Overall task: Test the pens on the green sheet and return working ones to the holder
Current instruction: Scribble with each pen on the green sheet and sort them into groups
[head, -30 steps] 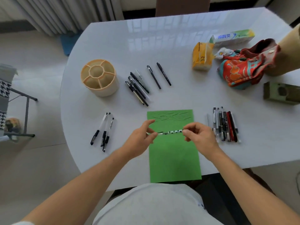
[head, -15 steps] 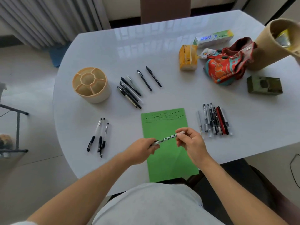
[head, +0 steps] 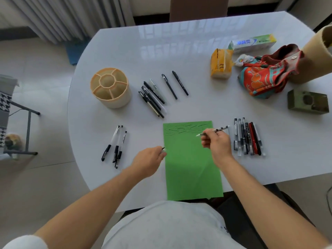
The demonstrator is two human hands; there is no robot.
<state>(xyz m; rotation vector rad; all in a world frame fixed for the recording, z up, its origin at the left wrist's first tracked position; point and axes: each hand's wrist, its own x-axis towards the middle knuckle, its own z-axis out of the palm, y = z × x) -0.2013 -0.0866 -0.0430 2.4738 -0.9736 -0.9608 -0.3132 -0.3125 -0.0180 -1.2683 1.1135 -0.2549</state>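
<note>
**One pen uncapped over the green sheet, four groups of pens on the table**

While the right hand (head: 218,144) pinches a black-and-white patterned pen (head: 218,129) between thumb and curled fingers, the pen's tip points left over the upper right part of the green sheet (head: 192,169), just below a cluster of dark test strokes along the sheet's far edge. The left hand (head: 150,161) sits at the sheet's left edge with its fingers curled round a small dark cap (head: 163,149), of which only the end shows.

The beige round holder (head: 110,87), divided into one central compartment and a ring of outer ones, stands upright at the far left of the white table (head: 179,51), well apart from both hands.

Three clear pens with black grips (head: 115,144) lie side by side left of the sheet. Beyond the sheet lies a bunch of about five dark pens (head: 152,98), with two more black pens (head: 175,85) lying singly just to their right. A tight row of roughly eight pens (head: 248,138), black, clear and red, lies right of the sheet, near the right hand; overlap makes the exact count uncertain.
</note>
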